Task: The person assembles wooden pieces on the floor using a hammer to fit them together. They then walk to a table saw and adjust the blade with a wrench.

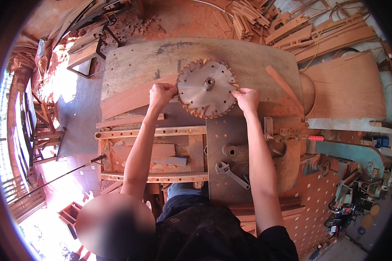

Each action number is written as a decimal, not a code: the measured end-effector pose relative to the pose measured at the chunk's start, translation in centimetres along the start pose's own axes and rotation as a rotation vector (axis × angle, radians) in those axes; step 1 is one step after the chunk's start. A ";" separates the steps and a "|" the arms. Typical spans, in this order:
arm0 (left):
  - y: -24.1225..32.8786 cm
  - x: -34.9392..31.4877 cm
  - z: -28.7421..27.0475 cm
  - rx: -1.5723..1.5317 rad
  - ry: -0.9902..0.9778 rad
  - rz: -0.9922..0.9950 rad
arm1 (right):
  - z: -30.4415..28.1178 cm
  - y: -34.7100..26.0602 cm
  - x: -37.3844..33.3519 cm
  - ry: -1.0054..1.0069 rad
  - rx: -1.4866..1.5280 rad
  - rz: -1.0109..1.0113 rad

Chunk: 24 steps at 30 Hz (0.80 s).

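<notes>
A round circular saw blade (196,89) with a toothed, rust-brown rim is in front of me, above the wooden worktop (139,56). At its centre stands a short metal hub (209,83). My left hand (162,94) pinches the blade's left edge, and my right hand (247,99) grips the right edge between thumb and fingers. Nearer to me, a dark metal plate (215,139) carries a round fitting (231,151) with a hole. On that plate lies an adjustable wrench (233,175), close to my right forearm.
Left of the blade lies a long board (133,98); a wood strip (285,89) is at the right. A slotted metal rail (161,131) runs under my left forearm. A red-handled rod (314,138) sticks out at right. Timber offcuts (250,19) are piled behind the worktop.
</notes>
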<state>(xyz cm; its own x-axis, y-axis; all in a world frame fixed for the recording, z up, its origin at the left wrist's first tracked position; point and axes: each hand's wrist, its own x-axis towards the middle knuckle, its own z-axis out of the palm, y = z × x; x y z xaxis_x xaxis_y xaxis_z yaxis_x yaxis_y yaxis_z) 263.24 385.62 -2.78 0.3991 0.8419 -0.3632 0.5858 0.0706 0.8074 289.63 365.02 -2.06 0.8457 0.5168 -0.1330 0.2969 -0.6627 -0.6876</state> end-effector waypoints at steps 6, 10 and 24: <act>-0.8 -1.3 -0.7 -0.137 0.022 -0.061 | -5.7 -4.5 -11.8 -0.236 -0.273 -0.287; -1.0 -1.4 -0.1 -0.164 0.013 -0.084 | -6.1 -1.5 -19.8 -0.481 -0.568 -0.233; -1.9 -3.0 -2.5 -0.350 0.117 -0.029 | -4.0 -9.4 -6.6 -0.258 -0.230 -0.603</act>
<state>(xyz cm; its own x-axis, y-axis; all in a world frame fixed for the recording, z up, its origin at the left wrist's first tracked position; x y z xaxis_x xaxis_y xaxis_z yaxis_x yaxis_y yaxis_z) 259.22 384.28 -2.04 0.2902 0.8911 -0.3488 0.3105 0.2571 0.9151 283.05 365.63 8.16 0.3800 0.9241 0.0396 0.7920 -0.3029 -0.5300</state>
